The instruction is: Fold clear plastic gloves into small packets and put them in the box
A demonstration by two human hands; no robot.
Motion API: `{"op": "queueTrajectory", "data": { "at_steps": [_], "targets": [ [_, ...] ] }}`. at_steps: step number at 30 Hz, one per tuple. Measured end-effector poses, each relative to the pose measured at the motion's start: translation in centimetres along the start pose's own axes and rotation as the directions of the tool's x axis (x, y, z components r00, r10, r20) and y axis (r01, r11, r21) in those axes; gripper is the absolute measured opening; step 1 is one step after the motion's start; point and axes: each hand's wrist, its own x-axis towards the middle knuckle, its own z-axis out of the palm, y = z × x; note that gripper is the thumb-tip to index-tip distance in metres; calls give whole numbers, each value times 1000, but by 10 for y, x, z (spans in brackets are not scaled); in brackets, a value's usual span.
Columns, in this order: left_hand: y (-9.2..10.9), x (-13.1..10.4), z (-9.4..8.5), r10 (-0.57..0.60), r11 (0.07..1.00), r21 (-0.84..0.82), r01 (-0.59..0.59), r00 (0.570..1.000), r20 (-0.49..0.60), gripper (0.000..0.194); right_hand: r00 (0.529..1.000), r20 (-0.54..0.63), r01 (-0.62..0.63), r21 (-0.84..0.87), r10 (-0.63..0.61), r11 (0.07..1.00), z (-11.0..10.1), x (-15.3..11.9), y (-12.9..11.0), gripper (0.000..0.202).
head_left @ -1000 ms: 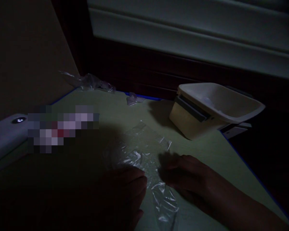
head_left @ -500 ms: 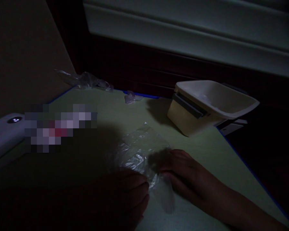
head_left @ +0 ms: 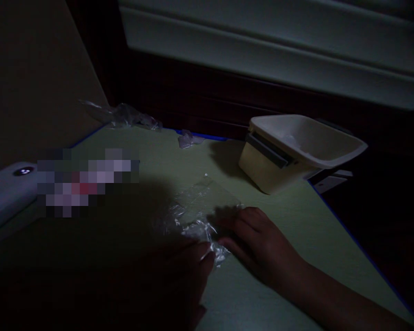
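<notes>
A clear, crinkled plastic bag (head_left: 207, 195) lies on the pale green tabletop, its near end bunched up and shiny. My left hand (head_left: 189, 264), dark in shadow, is closed with thumb and fingertips pinching that near end. From the right, my right hand (head_left: 258, 236) reaches over the bag's right side. Its thumb and fingers are apart, with the fingertips at the bunched plastic and partly lost in shadow; whether they press on it is hard to see.
A cream plastic bin (head_left: 265, 172) with a grey handle stands at the table's right edge, something whitish inside. Crumpled clear plastic (head_left: 124, 116) and a small plastic scrap (head_left: 186, 139) lie along the back edge. A white device (head_left: 7, 193) is at left beside a blurred-out patch.
The bag's near flap, which stuck out between my hands, is now folded in and bunched. My left fingers have come up to pinch it. My right hand has shifted slightly left, its thumb lower.
</notes>
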Motion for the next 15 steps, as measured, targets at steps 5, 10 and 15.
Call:
{"op": "queueTrajectory", "data": {
  "at_steps": [5, 10, 15],
  "targets": [
    [-26, 52, -17, 88, 996, 25, -86, 992, -89, 29, 998, -55, -11, -88, 6, 996, -1, 0, -1, 35],
    [-23, 54, -22, 94, 995, 32, -92, 995, -40, 25, 998, -38, 45, -138, -50, 989, -14, -6, -10, 35],
    [-21, 54, -24, 88, 996, -8, -89, 994, -58, 29, 999, 32, 49, -175, -44, 983, -12, -9, -15, 28]
  ]
}}
